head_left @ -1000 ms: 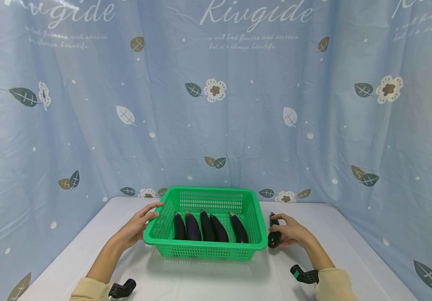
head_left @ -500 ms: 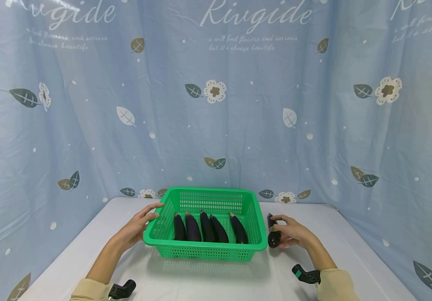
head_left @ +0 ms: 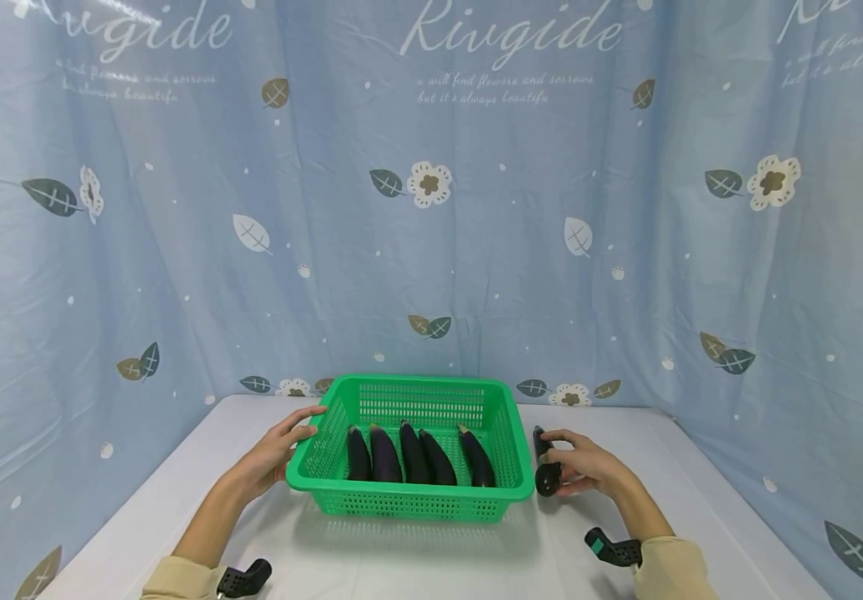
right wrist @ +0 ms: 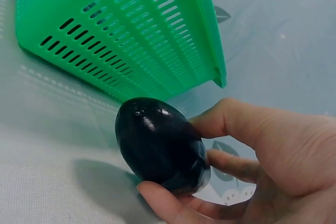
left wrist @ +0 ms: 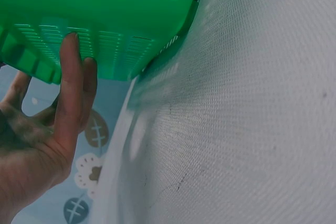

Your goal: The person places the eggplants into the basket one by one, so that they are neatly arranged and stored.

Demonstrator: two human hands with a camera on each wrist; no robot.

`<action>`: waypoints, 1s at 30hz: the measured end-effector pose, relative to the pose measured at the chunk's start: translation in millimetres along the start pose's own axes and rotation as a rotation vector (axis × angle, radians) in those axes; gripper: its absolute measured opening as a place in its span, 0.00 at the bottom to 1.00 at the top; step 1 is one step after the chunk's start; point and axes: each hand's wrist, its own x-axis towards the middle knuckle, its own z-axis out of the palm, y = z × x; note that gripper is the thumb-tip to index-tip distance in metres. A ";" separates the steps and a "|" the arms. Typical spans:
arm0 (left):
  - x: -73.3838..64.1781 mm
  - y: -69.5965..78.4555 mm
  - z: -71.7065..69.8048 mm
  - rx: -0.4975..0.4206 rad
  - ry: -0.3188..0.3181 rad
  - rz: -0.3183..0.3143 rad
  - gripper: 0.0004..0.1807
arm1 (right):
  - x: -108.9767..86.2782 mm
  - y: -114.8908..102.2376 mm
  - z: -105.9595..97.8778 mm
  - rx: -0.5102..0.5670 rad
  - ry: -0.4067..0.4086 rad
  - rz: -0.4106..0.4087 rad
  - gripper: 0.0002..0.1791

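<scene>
A green plastic basket (head_left: pixel 412 492) stands on the white-covered table, with several dark purple eggplants (head_left: pixel 384 454) lying side by side in it, stems to the back. My left hand (head_left: pixel 273 454) grips the basket's left rim; in the left wrist view, two fingers (left wrist: pixel 71 87) lie against the outer wall below the rim. Beside the basket's right wall, my right hand (head_left: pixel 584 462) holds another eggplant (right wrist: pixel 157 145) between thumb and fingers. Its rounded end faces the right wrist camera, close over the cloth, and its stem end points to the back. The fingers partly hide its middle.
A white cloth (head_left: pixel 416 562) covers the table. Behind it and at both sides hangs a blue curtain (head_left: pixel 431 250) printed with leaves and flowers. Black wrist devices (head_left: pixel 245 577) sit at both sleeves.
The eggplant in my right hand has turned slightly, its stem end shifting a little to the left. The left hand, the basket and the eggplants inside keep their places.
</scene>
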 end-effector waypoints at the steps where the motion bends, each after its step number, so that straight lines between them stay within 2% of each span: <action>1: 0.1 -0.1 0.0 -0.001 0.001 -0.001 0.33 | -0.5 -0.3 0.0 0.001 0.000 0.001 0.36; 11: 0.6 -0.5 1.3 0.006 0.022 -0.010 0.32 | 0.3 -0.9 -2.0 0.009 -0.008 0.002 0.36; 19: -0.4 -1.0 0.3 -0.002 0.002 -0.005 0.31 | -1.9 -1.9 -3.3 0.010 0.007 0.002 0.36; 30: -0.6 -0.1 0.0 0.004 0.001 -0.002 0.30 | -8.1 -10.0 -10.0 0.016 -0.016 -0.042 0.38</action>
